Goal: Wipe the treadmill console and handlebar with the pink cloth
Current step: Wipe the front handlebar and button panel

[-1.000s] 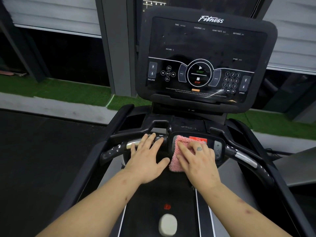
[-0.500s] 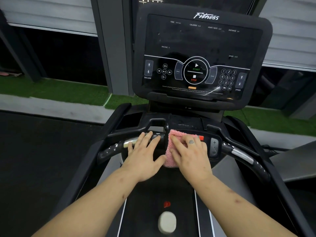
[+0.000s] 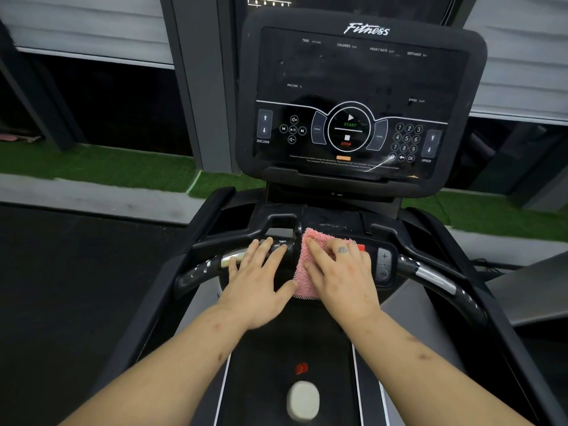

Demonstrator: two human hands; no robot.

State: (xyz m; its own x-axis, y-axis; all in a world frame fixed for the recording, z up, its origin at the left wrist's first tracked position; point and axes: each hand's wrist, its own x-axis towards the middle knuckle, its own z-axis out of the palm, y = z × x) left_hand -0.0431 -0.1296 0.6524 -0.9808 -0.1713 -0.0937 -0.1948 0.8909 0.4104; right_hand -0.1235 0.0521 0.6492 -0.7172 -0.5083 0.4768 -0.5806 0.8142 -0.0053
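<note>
The right hand (image 3: pixel 341 272) is pressing the pink cloth (image 3: pixel 302 265) flat-fingered onto the handlebar (image 3: pixel 203 269) centre. The left hand (image 3: pixel 261 281) is resting spread on the bar beside it, below the console (image 3: pixel 359 96).

"Fitness", START/STOP on console (image 3: pixel 362 99)

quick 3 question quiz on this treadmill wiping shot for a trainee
1. True or false: the right hand presses the pink cloth with flat fingers.
2. Where does the left hand rest? A: on the handlebar. B: on the number keypad. C: on the running belt.
3. Fill in: the word printed in red on the console is ___.

Key: 1 true; 2 A; 3 STOP.
</note>
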